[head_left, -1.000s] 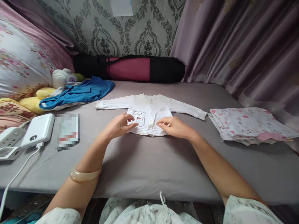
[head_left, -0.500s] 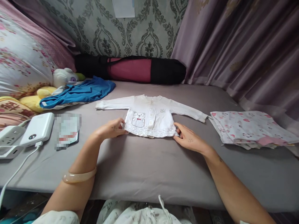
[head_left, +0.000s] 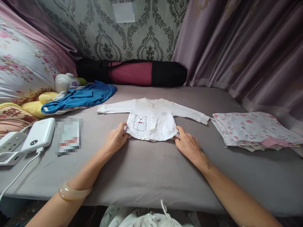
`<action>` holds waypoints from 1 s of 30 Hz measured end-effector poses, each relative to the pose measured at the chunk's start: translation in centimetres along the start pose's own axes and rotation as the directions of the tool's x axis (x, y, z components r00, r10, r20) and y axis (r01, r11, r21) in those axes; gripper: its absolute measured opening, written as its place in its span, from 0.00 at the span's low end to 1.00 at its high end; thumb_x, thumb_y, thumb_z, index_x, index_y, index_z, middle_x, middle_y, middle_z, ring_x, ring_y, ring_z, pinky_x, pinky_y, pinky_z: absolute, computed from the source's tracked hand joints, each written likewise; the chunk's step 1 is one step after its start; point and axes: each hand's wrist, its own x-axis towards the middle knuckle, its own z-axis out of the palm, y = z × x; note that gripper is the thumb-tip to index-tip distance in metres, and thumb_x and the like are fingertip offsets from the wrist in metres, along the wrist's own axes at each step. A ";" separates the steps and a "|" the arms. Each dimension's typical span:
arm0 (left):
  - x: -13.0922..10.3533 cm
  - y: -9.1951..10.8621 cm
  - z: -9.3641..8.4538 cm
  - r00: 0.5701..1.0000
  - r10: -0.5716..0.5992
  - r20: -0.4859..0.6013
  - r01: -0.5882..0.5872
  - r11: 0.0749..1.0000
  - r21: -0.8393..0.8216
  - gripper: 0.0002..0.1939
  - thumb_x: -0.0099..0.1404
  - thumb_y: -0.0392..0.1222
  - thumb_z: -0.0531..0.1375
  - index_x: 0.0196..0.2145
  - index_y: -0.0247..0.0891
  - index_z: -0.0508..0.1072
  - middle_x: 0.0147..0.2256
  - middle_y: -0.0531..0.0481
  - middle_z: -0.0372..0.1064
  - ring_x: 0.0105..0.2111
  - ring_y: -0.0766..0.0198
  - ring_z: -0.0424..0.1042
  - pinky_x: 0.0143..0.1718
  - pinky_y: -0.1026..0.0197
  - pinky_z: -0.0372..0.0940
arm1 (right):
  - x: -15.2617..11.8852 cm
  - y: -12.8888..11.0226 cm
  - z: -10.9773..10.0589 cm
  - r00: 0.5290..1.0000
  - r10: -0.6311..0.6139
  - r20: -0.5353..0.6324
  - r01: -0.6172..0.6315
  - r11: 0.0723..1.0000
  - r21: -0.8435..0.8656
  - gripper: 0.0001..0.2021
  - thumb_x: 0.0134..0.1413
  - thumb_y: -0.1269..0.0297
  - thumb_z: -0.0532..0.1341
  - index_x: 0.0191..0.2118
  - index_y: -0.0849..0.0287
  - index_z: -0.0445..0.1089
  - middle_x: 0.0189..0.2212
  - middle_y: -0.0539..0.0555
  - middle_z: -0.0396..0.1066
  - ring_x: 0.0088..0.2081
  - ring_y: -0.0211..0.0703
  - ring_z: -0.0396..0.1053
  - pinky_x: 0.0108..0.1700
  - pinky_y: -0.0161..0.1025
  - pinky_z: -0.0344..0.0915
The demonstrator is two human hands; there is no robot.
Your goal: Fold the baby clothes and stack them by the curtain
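A small white long-sleeved baby shirt (head_left: 151, 118) lies flat on a bed (head_left: 146, 170) covered in a grey sheet, front side up, with a little bear printed on the chest and both sleeves spread straight out to the sides. The person's two hands rest at the shirt's near hem. The left hand (head_left: 115, 139) pinches the hem's left corner between thumb and fingers; the right hand (head_left: 187, 143) pinches the right corner in the same way. Both forearms reach forward from the near edge of the bed, and a pale bangle (head_left: 72, 193) circles the left wrist.

Judging by the grip, the garment has been laid out and squared, and the work is at the start of a fold: the hem is held at both corners, ready to be pulled taut or lifted. A next move would call for keeping both corners level so the cloth stays smooth.

Well to the right of the right hand sits a stack of folded, pink-patterned cloths (head_left: 253, 129). To the left of the left hand lie a white power bank (head_left: 39, 134) with its cable and a white power strip (head_left: 10, 143). Beyond the left hand, farther back, a blue garment (head_left: 80, 96) lies crumpled beside soft toys (head_left: 61, 85). Beyond the shirt, against the patterned wall, rests a long black and pink roll bag (head_left: 132, 72).
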 end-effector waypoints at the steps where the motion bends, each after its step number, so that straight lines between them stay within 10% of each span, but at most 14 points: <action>1: 0.0 -0.1 -0.2 1.000 0.020 -0.005 -0.019 0.999 0.026 0.19 0.63 0.42 0.50 0.52 0.42 0.60 0.29 0.52 0.67 0.29 0.58 0.68 0.30 0.61 0.56 | 0.0 0.1 0.0 1.000 -0.012 0.002 0.012 1.000 -0.005 0.17 0.65 0.63 0.50 0.57 0.55 0.61 0.45 0.59 0.75 0.42 0.51 0.73 0.35 0.39 0.55; 19: 0.9 -3.5 -1.6 0.932 0.349 0.103 -0.351 0.936 0.006 0.17 0.64 0.38 0.50 0.47 0.44 0.71 0.43 0.46 0.65 0.40 0.58 0.69 0.41 0.59 0.63 | -0.1 1.4 -1.5 0.956 -0.289 0.057 0.293 0.919 -0.264 0.19 0.62 0.79 0.45 0.44 0.54 0.69 0.40 0.56 0.69 0.39 0.45 0.67 0.35 0.38 0.52; 30: 1.9 -3.7 -2.2 0.922 0.343 0.179 -0.334 0.939 -0.079 0.16 0.63 0.38 0.51 0.44 0.42 0.75 0.41 0.44 0.66 0.36 0.57 0.69 0.40 0.52 0.65 | -0.1 1.8 -2.5 0.944 -0.313 0.107 0.329 0.923 -0.201 0.17 0.61 0.78 0.48 0.42 0.54 0.71 0.37 0.55 0.68 0.36 0.43 0.67 0.33 0.37 0.52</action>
